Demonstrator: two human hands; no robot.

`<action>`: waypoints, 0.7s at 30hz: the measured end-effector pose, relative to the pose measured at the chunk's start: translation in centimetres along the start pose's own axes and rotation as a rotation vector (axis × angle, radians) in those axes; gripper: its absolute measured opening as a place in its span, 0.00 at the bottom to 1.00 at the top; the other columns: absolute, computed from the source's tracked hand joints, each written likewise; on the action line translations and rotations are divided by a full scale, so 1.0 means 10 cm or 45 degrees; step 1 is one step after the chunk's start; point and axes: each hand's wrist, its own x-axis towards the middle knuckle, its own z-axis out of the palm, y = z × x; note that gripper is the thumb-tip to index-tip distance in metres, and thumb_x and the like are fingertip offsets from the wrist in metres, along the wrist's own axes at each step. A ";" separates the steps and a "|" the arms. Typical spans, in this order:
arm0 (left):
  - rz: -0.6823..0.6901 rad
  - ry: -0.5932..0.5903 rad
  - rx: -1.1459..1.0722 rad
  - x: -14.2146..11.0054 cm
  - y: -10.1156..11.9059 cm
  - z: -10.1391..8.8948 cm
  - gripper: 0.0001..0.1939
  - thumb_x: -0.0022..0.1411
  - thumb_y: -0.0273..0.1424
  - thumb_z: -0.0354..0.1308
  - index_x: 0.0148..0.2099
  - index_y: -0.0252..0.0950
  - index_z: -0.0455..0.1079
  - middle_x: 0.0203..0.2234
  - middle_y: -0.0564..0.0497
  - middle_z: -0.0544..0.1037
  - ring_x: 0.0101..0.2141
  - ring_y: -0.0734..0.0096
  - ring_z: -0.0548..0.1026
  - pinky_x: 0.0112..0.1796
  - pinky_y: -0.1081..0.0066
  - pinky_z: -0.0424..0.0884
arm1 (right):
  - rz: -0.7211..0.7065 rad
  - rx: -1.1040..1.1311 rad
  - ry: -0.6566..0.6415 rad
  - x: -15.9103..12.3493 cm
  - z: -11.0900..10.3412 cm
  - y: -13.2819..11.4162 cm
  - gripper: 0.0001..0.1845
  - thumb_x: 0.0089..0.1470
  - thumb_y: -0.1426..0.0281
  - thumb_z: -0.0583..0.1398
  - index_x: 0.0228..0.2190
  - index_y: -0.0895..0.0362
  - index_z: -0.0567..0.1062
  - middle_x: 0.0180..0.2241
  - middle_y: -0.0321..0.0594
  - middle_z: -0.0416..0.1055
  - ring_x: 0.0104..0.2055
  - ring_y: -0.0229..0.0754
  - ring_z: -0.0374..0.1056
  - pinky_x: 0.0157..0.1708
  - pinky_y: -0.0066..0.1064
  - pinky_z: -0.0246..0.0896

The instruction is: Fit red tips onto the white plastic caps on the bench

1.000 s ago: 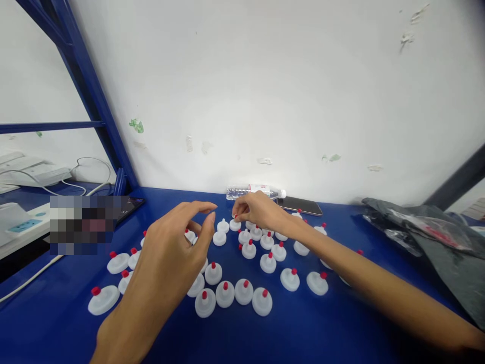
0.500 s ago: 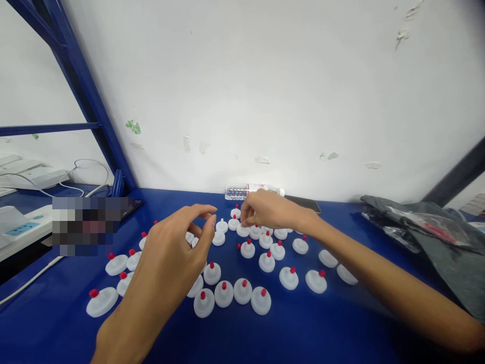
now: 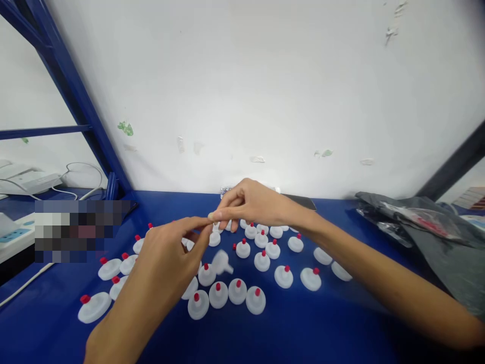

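Several white caps with red tips [image 3: 237,291] stand on the blue table [image 3: 303,328]. My left hand [image 3: 170,253] and my right hand [image 3: 252,205] are raised above them, and their fingertips meet in a pinch at the middle. What they pinch is too small to name. Just below the fingertips, one white cap without a red tip [image 3: 222,262] is smeared by motion, apart from both hands.
A clear water bottle [image 3: 226,190] and a dark phone [image 3: 303,201] lie by the white wall, partly hidden behind my right hand. A grey plastic bag [image 3: 435,227] lies at the right. At the left are a power strip [image 3: 11,235], cables and a blue frame post [image 3: 76,96].
My right hand has lifted off the far caps and come left to meet my left hand's fingertips. A white cap now shows blurred below them.
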 end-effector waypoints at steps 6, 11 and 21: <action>0.071 -0.024 0.108 0.02 0.02 0.04 0.17 0.65 0.45 0.54 0.36 0.44 0.82 0.23 0.56 0.83 0.22 0.66 0.77 0.29 0.67 0.66 | 0.167 -0.603 0.120 -0.03 0.02 -0.02 0.12 0.64 0.63 0.65 0.34 0.57 0.84 0.26 0.36 0.79 0.21 0.32 0.64 0.24 0.29 0.56; 0.081 -0.006 0.126 0.01 -0.01 0.02 0.17 0.67 0.45 0.54 0.36 0.45 0.81 0.25 0.56 0.83 0.23 0.66 0.76 0.29 0.67 0.66 | 0.199 -0.629 -0.261 -0.06 0.02 0.10 0.10 0.53 0.62 0.72 0.35 0.54 0.85 0.34 0.36 0.81 0.28 0.36 0.71 0.27 0.29 0.58; 0.110 -0.034 0.112 -0.02 0.00 0.02 0.16 0.69 0.46 0.56 0.44 0.45 0.81 0.26 0.56 0.83 0.23 0.67 0.76 0.28 0.67 0.68 | 0.200 -0.746 -0.218 -0.04 0.18 0.11 0.06 0.55 0.65 0.70 0.32 0.54 0.82 0.33 0.37 0.80 0.31 0.39 0.70 0.27 0.30 0.53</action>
